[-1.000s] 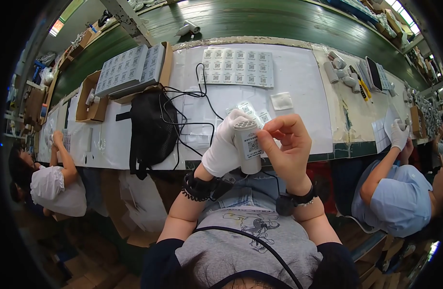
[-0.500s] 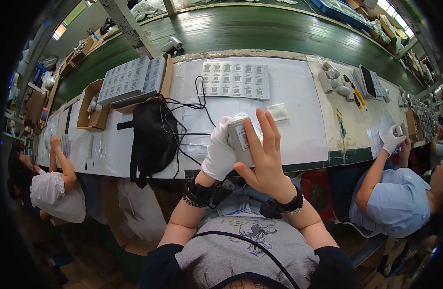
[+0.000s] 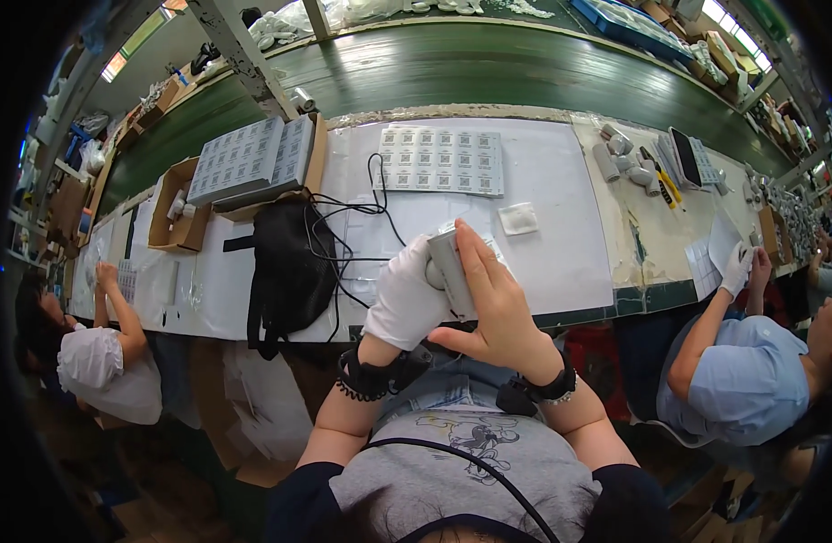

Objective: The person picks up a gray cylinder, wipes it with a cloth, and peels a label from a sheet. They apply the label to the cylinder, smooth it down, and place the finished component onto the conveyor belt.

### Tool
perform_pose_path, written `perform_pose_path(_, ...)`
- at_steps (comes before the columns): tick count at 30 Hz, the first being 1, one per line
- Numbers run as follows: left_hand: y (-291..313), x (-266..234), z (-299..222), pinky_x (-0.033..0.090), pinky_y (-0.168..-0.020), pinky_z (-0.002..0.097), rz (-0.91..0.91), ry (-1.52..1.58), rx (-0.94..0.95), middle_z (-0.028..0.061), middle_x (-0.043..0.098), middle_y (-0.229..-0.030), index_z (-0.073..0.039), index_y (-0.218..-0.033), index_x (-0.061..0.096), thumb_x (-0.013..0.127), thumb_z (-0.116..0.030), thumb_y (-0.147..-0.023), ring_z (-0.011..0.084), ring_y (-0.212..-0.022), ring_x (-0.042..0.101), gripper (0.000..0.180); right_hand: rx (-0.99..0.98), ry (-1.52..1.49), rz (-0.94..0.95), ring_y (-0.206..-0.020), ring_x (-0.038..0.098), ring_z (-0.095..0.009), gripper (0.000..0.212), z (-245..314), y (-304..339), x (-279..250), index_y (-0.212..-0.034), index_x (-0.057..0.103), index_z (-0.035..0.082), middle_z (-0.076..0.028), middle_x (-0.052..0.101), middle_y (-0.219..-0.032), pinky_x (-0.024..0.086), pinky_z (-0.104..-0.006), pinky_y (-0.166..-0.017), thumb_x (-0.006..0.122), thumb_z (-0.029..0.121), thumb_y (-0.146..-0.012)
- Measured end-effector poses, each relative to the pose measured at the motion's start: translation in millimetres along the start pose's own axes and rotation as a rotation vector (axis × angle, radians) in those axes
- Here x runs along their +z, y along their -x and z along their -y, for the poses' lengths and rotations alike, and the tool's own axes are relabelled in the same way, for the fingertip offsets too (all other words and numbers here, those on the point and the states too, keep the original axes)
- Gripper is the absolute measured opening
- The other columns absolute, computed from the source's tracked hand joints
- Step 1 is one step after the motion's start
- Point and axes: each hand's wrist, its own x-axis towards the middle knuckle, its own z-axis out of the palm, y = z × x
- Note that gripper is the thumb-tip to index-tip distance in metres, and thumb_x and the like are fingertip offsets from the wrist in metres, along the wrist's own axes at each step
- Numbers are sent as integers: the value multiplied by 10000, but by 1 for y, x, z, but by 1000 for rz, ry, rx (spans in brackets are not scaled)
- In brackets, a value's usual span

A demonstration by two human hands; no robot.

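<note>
At mid-frame, left hand [image 3: 403,300] is gripping the seemingly light, stiff tube [image 3: 451,273] by its side; right hand [image 3: 497,319] is touching it, straight-fingered.

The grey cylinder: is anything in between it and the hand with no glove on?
Nothing visible: the bare right hand lies along the grey cylinder, opposite the gloved left hand. Anything underneath the bare one is hidden.

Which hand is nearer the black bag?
Left. The gloved left hand is right of the black bag, holding a grey cylinder; the bare right hand lies farther right, against the cylinder.
</note>
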Motion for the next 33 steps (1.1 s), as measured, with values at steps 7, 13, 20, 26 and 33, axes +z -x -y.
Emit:
perform_pose_path(7,7,-5,-1,514,-597,408,193,-573,-168,170,640,-762,-60,-998,549,694,-254,-681,378,-706,626,399,111,272,223,-1116,484,-448,834,3,2,13,-1400,309,25,-283,310,-1390,431,-424,-901,648,473,-783)
perform_pose_path(13,15,1,21,479,-499,369,183,61,96,137,624,-865,-52,-1233,414,689,-223,-737,273,-594,620,593,181,-393,19,-1148,510,-336,796,-14,12,23,-1453,217,94,-247,331,-1408,407,-378,-944,641,273,-803)
perform_pose_path(20,10,-26,-11,412,-433,244,552,873,-504,157,577,-992,-69,-1381,219,668,-126,-735,174,-526,568,788,304,-1089,-29,-1248,420,-257,825,-22,3,6,-1481,99,116,-176,270,-1471,284,-346,-1047,533,170,-781)
perform_pose_path(26,12,-25,-3,363,-384,237,605,1300,-443,189,585,-957,-34,-1362,273,695,-190,-660,197,-478,552,833,337,-1213,15,-1333,315,-282,866,-20,1,2,-1482,89,132,-209,208,-1485,240,-375,-1083,527,364,-773)
perform_pose_path(33,13,-17,-1,403,-429,237,538,1240,-502,157,601,-902,-30,-1293,363,694,-304,-721,199,-525,577,715,318,-1161,16,-1329,321,-290,839,-23,5,6,-1478,108,111,-215,267,-1459,236,-385,-1084,515,359,-787)
